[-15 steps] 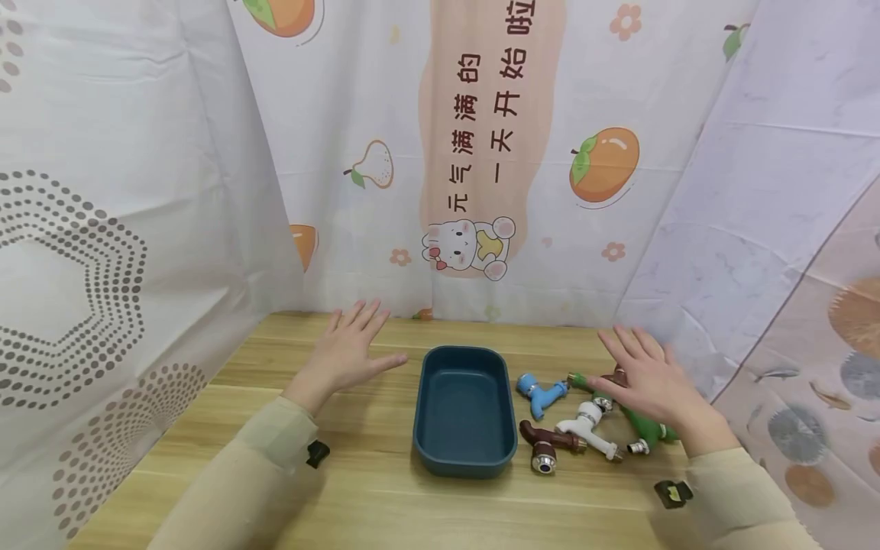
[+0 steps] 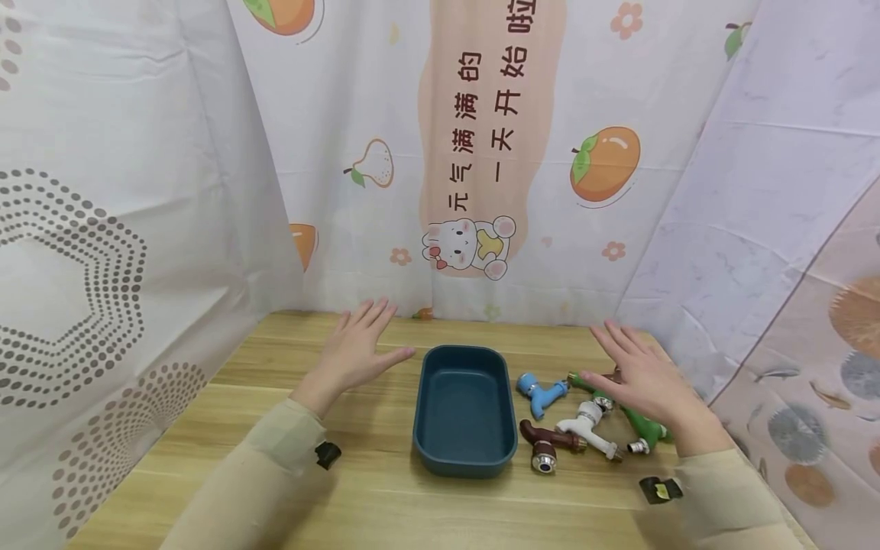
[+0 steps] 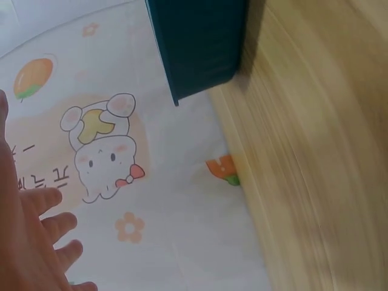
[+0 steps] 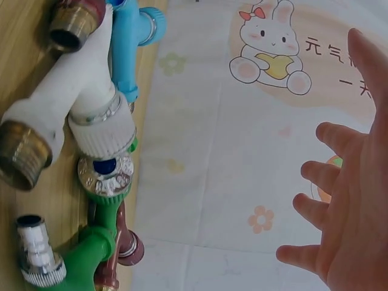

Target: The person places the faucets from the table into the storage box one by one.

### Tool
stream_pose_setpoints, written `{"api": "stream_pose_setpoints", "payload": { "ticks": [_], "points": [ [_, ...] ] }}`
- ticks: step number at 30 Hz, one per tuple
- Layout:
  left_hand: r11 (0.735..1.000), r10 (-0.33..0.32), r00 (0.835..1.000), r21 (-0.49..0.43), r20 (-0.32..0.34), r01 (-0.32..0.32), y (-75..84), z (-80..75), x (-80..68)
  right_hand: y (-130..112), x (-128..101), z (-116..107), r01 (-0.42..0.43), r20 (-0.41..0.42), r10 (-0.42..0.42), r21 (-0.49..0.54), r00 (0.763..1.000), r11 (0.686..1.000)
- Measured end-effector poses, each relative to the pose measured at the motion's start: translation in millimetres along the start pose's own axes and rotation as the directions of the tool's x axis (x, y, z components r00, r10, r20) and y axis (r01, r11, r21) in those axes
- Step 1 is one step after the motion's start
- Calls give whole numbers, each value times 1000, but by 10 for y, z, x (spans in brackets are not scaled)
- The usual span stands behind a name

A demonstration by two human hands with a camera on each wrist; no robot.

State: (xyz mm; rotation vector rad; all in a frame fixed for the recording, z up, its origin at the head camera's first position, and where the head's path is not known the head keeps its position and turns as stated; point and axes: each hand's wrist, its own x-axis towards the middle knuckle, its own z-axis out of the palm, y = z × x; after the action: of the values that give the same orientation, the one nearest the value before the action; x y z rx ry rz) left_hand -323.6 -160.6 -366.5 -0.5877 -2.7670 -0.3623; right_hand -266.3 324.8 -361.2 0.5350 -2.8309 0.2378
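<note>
A person's two hands hover over a wooden table (image 2: 385, 504), seen from a head camera and two wrist cameras. Part of the green tap (image 2: 642, 424) lies hidden beneath the right hand (image 2: 642, 378), and a reddish-brown tap behind it shows only as a sliver in the head view. Whether either palm touches anything cannot be told.

The table is light wood, enclosed on three sides by printed cloth: a backdrop (image 2: 481, 153) with a cartoon bunny, oranges and Chinese lettering, and patterned sheets left and right.

The left hand (image 2: 354, 355) is spread flat, fingers straight, holding nothing, just left of a dark teal tray (image 2: 426, 451). The right hand is equally spread and holds nothing, above a cluster of taps just right of the tray: a blue tap (image 2: 539, 391), a white tap (image 2: 591, 428), a brown tap (image 2: 546, 444) and the green one.

The right wrist view (much closer) shows the white tap's brass threaded end, a blue-centred chrome handle and the reddish-brown tap (image 4: 124, 245) more plainly. The left wrist view shows only fingers, the tray's corner (image 3: 200, 54) and the backdrop.
</note>
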Motion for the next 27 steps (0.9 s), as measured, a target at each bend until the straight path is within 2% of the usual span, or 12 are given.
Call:
{"api": "stream_pose_setpoints", "payload": {
  "ticks": [17, 27],
  "points": [
    [983, -52, 998, -177, -22, 48, 125, 101, -24, -175, -13, 54, -1, 2, 1, 117, 1000, 993],
    [940, -125, 992, -320, 0, 118, 242, 173, -57, -231, -9, 129, 19, 21, -25, 264, 999, 964]
  ]
}}
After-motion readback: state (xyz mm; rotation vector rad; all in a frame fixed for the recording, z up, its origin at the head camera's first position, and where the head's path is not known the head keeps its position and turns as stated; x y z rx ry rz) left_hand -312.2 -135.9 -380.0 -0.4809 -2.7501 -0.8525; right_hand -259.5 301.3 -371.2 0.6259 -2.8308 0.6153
